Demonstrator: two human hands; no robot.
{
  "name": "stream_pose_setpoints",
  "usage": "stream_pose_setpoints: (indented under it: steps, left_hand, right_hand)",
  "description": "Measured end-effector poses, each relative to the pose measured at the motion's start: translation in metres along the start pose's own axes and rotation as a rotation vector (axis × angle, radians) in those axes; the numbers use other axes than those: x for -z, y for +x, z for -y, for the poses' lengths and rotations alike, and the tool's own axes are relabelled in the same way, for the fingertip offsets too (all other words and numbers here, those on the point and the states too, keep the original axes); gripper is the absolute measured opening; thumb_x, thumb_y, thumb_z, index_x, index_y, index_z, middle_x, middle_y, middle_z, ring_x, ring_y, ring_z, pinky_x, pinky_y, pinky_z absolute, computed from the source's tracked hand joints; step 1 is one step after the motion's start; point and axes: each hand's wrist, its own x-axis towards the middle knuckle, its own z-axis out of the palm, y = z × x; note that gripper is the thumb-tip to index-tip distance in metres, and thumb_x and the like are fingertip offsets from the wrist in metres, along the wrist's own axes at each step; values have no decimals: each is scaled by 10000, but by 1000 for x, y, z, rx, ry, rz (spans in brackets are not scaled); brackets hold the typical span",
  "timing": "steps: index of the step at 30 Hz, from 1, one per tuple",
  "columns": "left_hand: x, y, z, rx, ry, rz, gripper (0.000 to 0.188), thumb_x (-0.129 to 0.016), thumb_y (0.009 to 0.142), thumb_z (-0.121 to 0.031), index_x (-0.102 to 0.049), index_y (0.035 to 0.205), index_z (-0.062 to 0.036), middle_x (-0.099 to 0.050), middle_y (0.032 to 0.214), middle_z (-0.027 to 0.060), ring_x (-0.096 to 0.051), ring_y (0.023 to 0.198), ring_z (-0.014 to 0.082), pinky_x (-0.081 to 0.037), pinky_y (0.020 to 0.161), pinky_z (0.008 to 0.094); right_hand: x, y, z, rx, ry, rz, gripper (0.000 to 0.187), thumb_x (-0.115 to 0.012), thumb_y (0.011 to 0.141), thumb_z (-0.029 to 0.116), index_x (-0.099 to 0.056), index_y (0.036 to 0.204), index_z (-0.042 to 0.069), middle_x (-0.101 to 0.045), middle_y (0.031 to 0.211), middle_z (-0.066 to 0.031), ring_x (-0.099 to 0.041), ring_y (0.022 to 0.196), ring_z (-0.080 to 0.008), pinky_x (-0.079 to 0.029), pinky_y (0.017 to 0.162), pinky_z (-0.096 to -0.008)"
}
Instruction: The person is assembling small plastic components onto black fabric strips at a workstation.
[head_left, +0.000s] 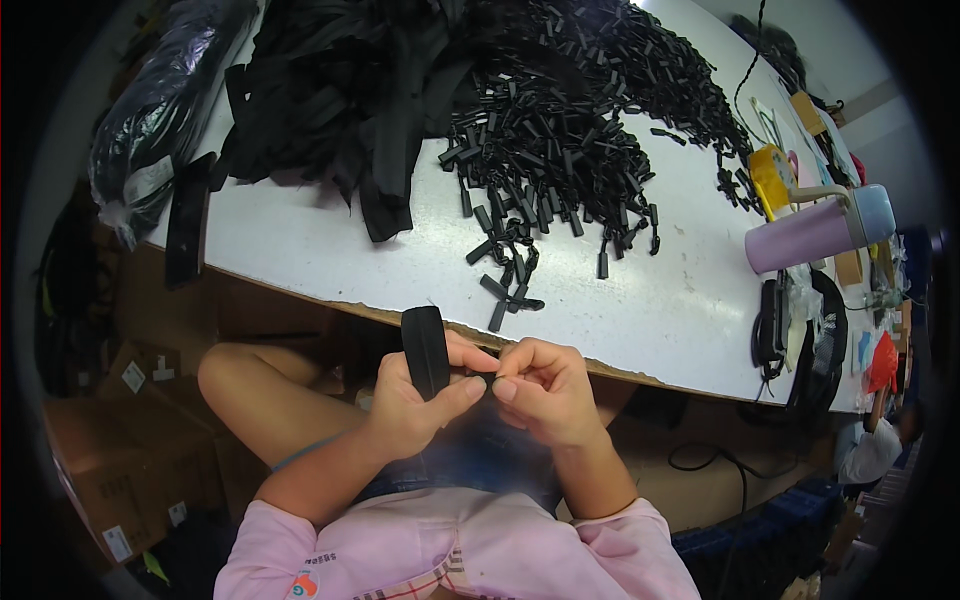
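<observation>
My left hand (412, 405) is closed around a black zipper strip (426, 352), which stands up out of the fist with a line down its middle. My right hand (548, 392) is pinched shut just beside it, over my lap at the table's front edge. Between the fingertips of both hands sits a small dark piece (483, 378), mostly covered by the fingers; its kind cannot be made out. On the table beyond lie a big heap of black zipper strips (330, 110) and, to its right, a pile of black zipper pulls (560, 150) with small linked ends.
The white table (680, 310) has a worn front edge. At its right stand a lilac bottle (800, 235) and a yellow tape roll (768, 180), with black cords (770, 325) nearer. A plastic-wrapped black bundle (160, 110) lies far left. Cardboard boxes (130, 450) stand below left.
</observation>
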Motion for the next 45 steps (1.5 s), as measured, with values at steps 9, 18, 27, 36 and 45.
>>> stream_pose_setpoints:
  steps: [9, 18, 27, 36, 45]
  left_hand:
    - [-3, 0, 1, -112, 149, -55, 169, -552, 764, -55, -546, 903, 41, -493, 828, 59, -414, 468, 24, -313, 413, 146]
    - [3, -4, -8, -237, 356, 60, 136, -545, 768, -22, -538, 896, 25, -496, 812, 71, -436, 457, 41, -346, 413, 155]
    - [4, -9, -2, -146, 338, -5, 131, -541, 811, -127, -518, 806, 1, -472, 810, 54, -398, 465, 36, -314, 406, 160]
    - [8, -6, -8, 18, 510, 105, 130, -543, 797, -128, -526, 800, 1, -485, 649, 88, -472, 537, 192, -396, 521, 263]
    - [12, 0, -3, -471, 616, 99, 256, -639, 670, -14, -575, 916, -44, -544, 729, 47, -518, 608, 168, -431, 550, 241]
  right_hand:
    - [-16, 1, -19, 587, -709, -242, 74, -576, 758, 16, -540, 802, -32, -514, 720, -40, -443, 523, -41, -342, 457, -148]
    - [-14, -6, -14, 305, -367, -130, 52, -564, 749, 6, -540, 783, -24, -515, 724, -57, -451, 570, -61, -352, 482, -167]
    - [-14, 2, -3, 366, -597, -44, 113, -621, 694, 32, -539, 764, 0, -486, 630, -27, -393, 460, -47, -312, 410, -177]
    - [-22, 1, 5, 520, -791, -148, 180, -653, 654, 36, -579, 815, 9, -486, 607, -27, -393, 452, -63, -311, 406, -185]
    - [-12, -2, 1, 699, -934, -77, 41, -591, 696, -32, -575, 734, -35, -537, 618, -70, -446, 481, -83, -324, 425, -186]
